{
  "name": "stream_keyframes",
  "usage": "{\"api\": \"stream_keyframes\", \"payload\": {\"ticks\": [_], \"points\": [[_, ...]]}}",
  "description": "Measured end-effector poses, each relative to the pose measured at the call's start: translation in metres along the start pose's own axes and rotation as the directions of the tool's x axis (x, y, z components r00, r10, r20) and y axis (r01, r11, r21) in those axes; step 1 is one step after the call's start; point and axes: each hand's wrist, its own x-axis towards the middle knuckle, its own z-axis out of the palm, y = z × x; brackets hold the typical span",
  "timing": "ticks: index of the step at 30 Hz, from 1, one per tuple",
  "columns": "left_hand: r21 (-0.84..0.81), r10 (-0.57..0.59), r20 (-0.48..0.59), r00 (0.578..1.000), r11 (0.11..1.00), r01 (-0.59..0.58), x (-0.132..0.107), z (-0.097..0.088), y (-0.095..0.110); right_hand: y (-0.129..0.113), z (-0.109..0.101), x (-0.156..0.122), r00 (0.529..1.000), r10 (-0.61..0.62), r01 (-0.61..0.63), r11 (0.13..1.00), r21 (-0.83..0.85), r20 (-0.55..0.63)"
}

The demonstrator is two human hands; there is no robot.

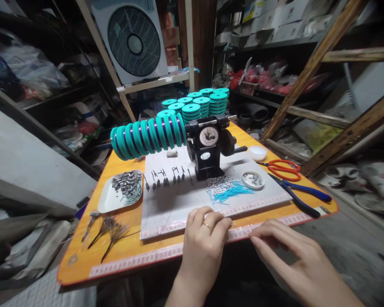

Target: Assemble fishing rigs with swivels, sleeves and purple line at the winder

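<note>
My left hand [206, 238], with a ring on one finger, is curled over the front edge of a white board [176, 204]; whatever its fingers hold is hidden. To its right, my right hand [288, 251] has thumb and forefinger pinched at the table's front edge, over a measuring tape strip [147, 256]. Anything in that pinch is too small to make out. Beyond my hands lie a pile of thin blue tubes [232, 192] and small grey-white beads [218, 183]. Several dark sinkers with wire stems [165, 181] stand in a row on the board.
A black hand-crank winder [208, 149] carries a row of green spools [147, 137]; more spool stacks [192, 111] stand behind. A white tray [105, 200] of sinkers and bundled dark wires [110, 232] lie left. Right are a small dish [252, 180], orange-handled scissors [284, 168] and blue-handled pliers [302, 192].
</note>
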Motion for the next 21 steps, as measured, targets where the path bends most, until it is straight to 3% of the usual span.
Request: {"api": "stream_keyframes", "payload": {"ticks": [4,9,11,13,16,18,21], "points": [[-0.020,0.010,-0.080,0.997,1.000,-0.012,-0.007,-0.014,-0.002,0.012,0.000,-0.002,0.997,-0.058,0.054,0.994,-0.092,-0.045],[-0.052,-0.037,-0.033,0.999,0.998,0.035,-0.026,-0.036,-0.007,0.028,0.000,-0.005,0.985,-0.103,0.062,0.961,-0.270,-0.142],[-0.045,-0.026,-0.030,0.999,0.999,0.025,-0.038,-0.042,-0.010,0.026,0.000,-0.011,0.958,-0.104,0.033,0.966,-0.256,-0.269],[-0.033,-0.016,-0.020,1.000,0.999,0.015,-0.048,-0.045,-0.013,0.016,0.002,-0.018,0.937,-0.153,0.099,0.978,-0.184,-0.313],[-0.024,-0.013,0.005,1.000,1.000,0.013,-0.060,-0.047,-0.016,-0.010,0.009,-0.021,0.944,-0.305,0.304,0.952,-0.030,-0.121],[-0.019,-0.009,0.010,1.000,1.000,0.009,-0.063,-0.048,-0.017,-0.027,0.015,-0.018,0.939,-0.344,0.345,0.938,0.025,-0.019],[-0.013,-0.009,-0.007,1.000,1.000,0.009,-0.066,-0.051,-0.015,-0.043,0.024,-0.010,0.938,-0.345,0.345,0.937,0.053,0.004]]}}
